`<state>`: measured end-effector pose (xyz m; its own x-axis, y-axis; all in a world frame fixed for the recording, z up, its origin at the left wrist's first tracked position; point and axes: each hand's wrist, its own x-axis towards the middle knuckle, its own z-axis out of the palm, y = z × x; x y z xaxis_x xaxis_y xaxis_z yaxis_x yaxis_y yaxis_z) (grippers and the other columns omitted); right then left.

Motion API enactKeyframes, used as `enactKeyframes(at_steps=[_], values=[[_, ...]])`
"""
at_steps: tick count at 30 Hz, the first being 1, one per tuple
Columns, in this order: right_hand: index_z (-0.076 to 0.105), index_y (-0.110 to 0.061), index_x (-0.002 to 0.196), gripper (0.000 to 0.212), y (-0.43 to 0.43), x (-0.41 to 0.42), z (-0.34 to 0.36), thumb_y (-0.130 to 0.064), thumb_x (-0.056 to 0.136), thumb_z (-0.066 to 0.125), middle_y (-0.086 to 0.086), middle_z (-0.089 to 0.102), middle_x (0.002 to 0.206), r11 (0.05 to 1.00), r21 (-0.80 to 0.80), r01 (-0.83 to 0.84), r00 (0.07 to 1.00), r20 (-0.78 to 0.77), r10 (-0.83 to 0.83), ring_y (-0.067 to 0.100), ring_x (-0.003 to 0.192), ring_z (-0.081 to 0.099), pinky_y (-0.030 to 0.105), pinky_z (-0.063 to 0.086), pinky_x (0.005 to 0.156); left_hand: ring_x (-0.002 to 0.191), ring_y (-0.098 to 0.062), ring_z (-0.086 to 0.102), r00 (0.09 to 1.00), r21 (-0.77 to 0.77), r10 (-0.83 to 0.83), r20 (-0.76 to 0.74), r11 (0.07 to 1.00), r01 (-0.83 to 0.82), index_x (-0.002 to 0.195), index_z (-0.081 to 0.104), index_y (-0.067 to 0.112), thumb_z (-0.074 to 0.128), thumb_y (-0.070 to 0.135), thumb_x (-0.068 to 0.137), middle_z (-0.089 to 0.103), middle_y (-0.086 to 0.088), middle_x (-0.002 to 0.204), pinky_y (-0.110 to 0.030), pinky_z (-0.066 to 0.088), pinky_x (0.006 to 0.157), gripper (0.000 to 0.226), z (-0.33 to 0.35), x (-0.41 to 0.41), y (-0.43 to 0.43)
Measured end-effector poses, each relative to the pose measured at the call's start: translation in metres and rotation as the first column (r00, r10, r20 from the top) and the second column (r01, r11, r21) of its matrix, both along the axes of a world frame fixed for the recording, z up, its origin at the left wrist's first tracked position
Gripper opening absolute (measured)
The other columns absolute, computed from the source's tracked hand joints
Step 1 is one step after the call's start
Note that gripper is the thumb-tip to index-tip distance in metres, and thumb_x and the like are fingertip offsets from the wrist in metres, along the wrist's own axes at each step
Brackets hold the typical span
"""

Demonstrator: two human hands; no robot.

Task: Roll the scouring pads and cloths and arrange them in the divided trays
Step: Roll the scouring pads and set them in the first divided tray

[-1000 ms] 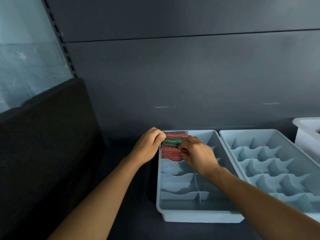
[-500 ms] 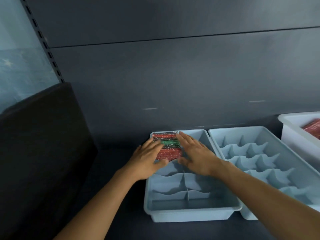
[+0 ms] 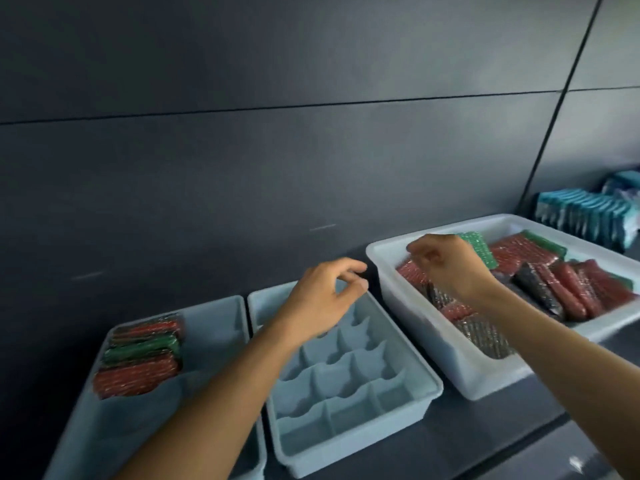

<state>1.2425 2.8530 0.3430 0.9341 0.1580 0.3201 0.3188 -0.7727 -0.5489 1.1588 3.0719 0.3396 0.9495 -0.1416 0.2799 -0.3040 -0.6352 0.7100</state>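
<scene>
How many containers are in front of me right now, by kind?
Divided blue trays: 2, the left tray and the middle tray
White bin: 1
Total: 3

dark shelf (image 3: pixel 512 431) | left tray (image 3: pixel 214 327) | middle tray (image 3: pixel 346 455) | white bin (image 3: pixel 460 358) | teal packs (image 3: pixel 585 216)

A white bin (image 3: pixel 481 382) sits on a dark counter (image 3: pixel 502 420). Behind the bin rises a dark grey panelled wall (image 3: pixel 277 168), with a horizontal seam (image 3: pixel 242 110) well above the bin and a slanted seam (image 3: pixel 561 116) above its right end. Just beyond the bin's right end stands a blurred row of upright teal packs (image 3: pixel 585 216).
</scene>
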Motion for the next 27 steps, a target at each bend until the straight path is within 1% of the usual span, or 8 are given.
enactKeyframes(at_steps=[3, 5, 7, 10, 14, 18, 22, 27], values=[[0.069, -0.032, 0.084, 0.024, -0.055, 0.032, -0.004, -0.01, 0.085, 0.059, 0.001, 0.073, 0.086, 0.995, -0.085, 0.051, 0.997, -0.054, -0.055, 0.024, 0.082, 0.068, 0.038, 0.055, 0.076, 0.099, -0.009, 0.065, 0.999, 0.004, -0.047, -0.005, 0.999, 0.047, 0.121, 0.065, 0.013, 0.062, 0.02, 0.094, 0.073, 0.003, 0.104, -0.021, 0.046, 0.09, 0.029, 0.0, 0.039, -0.048], [0.072, -0.022, 0.102, 0.024, -0.081, 0.049, -0.005, -0.009, 0.087, 0.059, 0.008, 0.073, 0.103, 0.986, -0.141, 0.088, 0.992, -0.08, -0.1, 0.026, 0.091, 0.067, 0.039, 0.054, 0.082, 0.102, -0.01, 0.064, 0.999, 0.028, -0.045, -0.013, 0.999, 0.045, 0.123, 0.065, 0.01, 0.062, 0.018, 0.094, 0.071, -0.003, 0.112, -0.019, 0.045, 0.091, 0.03, 0.0, 0.064, -0.074], [0.065, -0.016, 0.12, 0.034, -0.098, 0.068, -0.008, -0.011, 0.087, 0.06, 0.009, 0.067, 0.121, 0.976, -0.17, 0.137, 0.985, -0.079, -0.152, 0.028, 0.109, 0.062, 0.041, 0.05, 0.093, 0.111, -0.014, 0.062, 0.999, 0.07, -0.031, -0.035, 0.997, 0.034, 0.126, 0.062, 0.01, 0.061, 0.021, 0.094, 0.067, -0.004, 0.122, -0.022, 0.044, 0.094, 0.034, 0.001, 0.088, -0.097], [0.049, -0.016, 0.133, 0.046, -0.112, 0.091, -0.011, -0.026, 0.09, 0.061, 0.012, 0.058, 0.129, 0.933, -0.259, 0.249, 0.954, -0.103, -0.283, 0.032, 0.119, 0.054, 0.043, 0.049, 0.093, 0.122, -0.024, 0.055, 0.99, 0.284, 0.03, -0.135, 0.959, 0.009, 0.131, 0.055, 0.012, 0.06, 0.031, 0.094, 0.058, -0.007, 0.134, -0.032, 0.043, 0.098, 0.042, 0.001, 0.123, -0.127], [0.039, -0.011, 0.125, 0.06, -0.118, 0.117, -0.021, -0.053, 0.087, 0.06, 0.014, 0.06, 0.116, 0.886, -0.342, 0.312, 0.893, -0.213, -0.396, 0.032, 0.105, 0.059, 0.043, 0.05, 0.086, 0.109, -0.029, 0.058, 0.937, 0.55, 0.212, -0.279, 0.835, -0.026, 0.123, 0.05, 0.007, 0.061, 0.038, 0.092, 0.059, -0.014, 0.126, -0.034, 0.044, 0.08, 0.045, -0.012, 0.166, -0.155], [0.039, -0.008, 0.12, 0.059, -0.125, 0.135, -0.032, -0.042, 0.083, 0.071, 0.008, 0.061, 0.101, 0.922, -0.267, 0.28, 0.892, -0.283, -0.353, 0.028, 0.092, 0.063, 0.04, 0.052, 0.076, 0.105, -0.027, 0.06, 0.905, 0.554, 0.269, -0.329, 0.831, -0.046, 0.133, 0.043, 0.008, 0.067, 0.033, 0.09, 0.058, -0.01, 0.125, -0.033, 0.047, 0.08, 0.056, -0.037, 0.193, -0.17], [0.058, -0.007, 0.094, 0.032, -0.127, 0.141, -0.031, -0.034, 0.083, 0.073, 0.002, 0.06, 0.079, 0.971, -0.101, 0.217, 0.913, -0.331, -0.238, 0.016, 0.066, 0.057, 0.031, 0.051, 0.063, 0.1, -0.024, 0.06, 0.929, 0.577, 0.255, -0.27, 0.815, -0.056, 0.118, 0.058, 0.01, 0.064, 0.021, 0.091, 0.061, -0.006, 0.115, -0.034, 0.049, 0.082, 0.03, -0.047, 0.203, -0.17], [0.054, -0.01, 0.084, 0.026, -0.127, 0.112, -0.011, -0.033, 0.09, 0.064, 0.004, 0.059, 0.073, 0.975, 0.115, 0.19, 0.963, -0.217, -0.162, 0.018, 0.061, 0.053, 0.034, 0.05, 0.063, 0.107, -0.028, 0.06, 0.952, 0.384, 0.245, -0.184, 0.909, -0.16, 0.128, 0.049, 0.009, 0.049, 0.025, 0.098, 0.059, -0.01, 0.124, -0.034, 0.046, 0.079, 0.034, -0.024, 0.182, -0.155]])
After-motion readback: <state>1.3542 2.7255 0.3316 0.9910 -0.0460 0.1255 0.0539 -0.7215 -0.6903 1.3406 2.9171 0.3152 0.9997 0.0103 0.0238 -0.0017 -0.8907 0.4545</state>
